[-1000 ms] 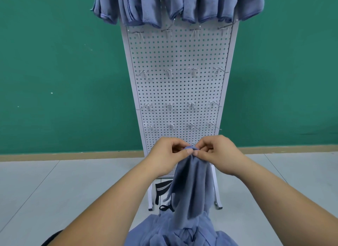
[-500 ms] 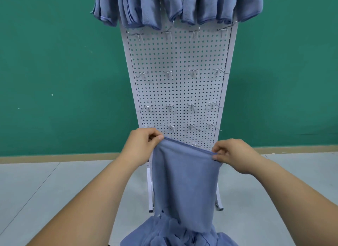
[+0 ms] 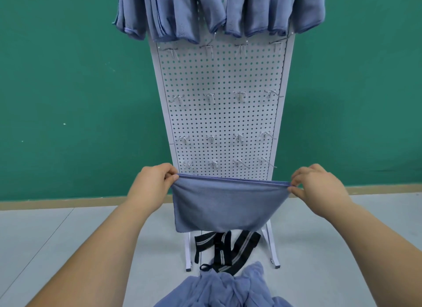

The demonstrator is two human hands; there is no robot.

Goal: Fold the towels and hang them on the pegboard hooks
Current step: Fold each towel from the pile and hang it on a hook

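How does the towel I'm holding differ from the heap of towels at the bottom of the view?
The held towel is stretched flat, pinched at its top corners by the left hand and the right hand; the heap lies crumpled, with no hand on it.
The held towel shows a straight top edge; the heap is all wrinkles.
The held towel hangs before the pegboard; the heap sits lower, nearer the camera.
Both are the same blue-grey cloth.

hung towels (image 3: 180,14): tops cut off | towel pile (image 3: 217,288): cropped at bottom | pegboard (image 3: 219,119) lower part: behind held towel (image 3: 228,206)
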